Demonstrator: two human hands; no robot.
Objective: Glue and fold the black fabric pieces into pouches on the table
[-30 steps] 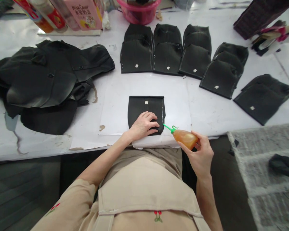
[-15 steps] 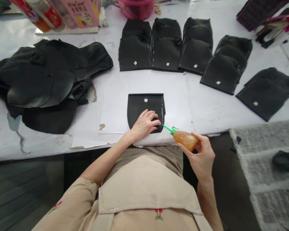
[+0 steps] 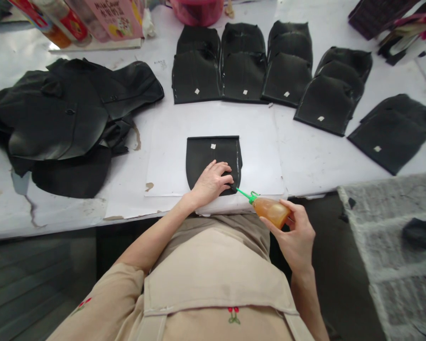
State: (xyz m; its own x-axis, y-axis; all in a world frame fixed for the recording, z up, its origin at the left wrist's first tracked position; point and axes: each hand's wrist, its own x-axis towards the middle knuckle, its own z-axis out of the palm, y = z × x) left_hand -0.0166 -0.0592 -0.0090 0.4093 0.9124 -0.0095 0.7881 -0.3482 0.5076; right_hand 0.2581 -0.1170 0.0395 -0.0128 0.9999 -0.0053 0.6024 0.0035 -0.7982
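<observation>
A black rounded pocket-shaped piece [image 3: 199, 161] lies on white paper in front of me, its straight folded edge at the top and a small pale tag near that edge. Along its right side runs a thin line of glue [image 3: 237, 156]. My left hand [image 3: 213, 181] rests on the lower part of the piece, fingers apart and slightly bent. In my right hand [image 3: 296, 232] is a glue bottle [image 3: 270, 210] with amber contents and a green nozzle, tilted to the left. Its tip is at the lower right edge of the piece; contact is unclear.
Several stacks of black pieces [image 3: 243, 71] with pale tags arc across the back and right. On the left is a heap of black pieces [image 3: 60, 113]. A pink tub [image 3: 197, 12], bottles [image 3: 71, 23] and a pink box [image 3: 119, 19] stand behind. A grey fabric-covered surface [image 3: 355, 227] is at right.
The glue bottle's nozzle tip has moved down along the right edge of the black piece to its lower corner. My left hand stays on the piece. The view has shifted slightly.
</observation>
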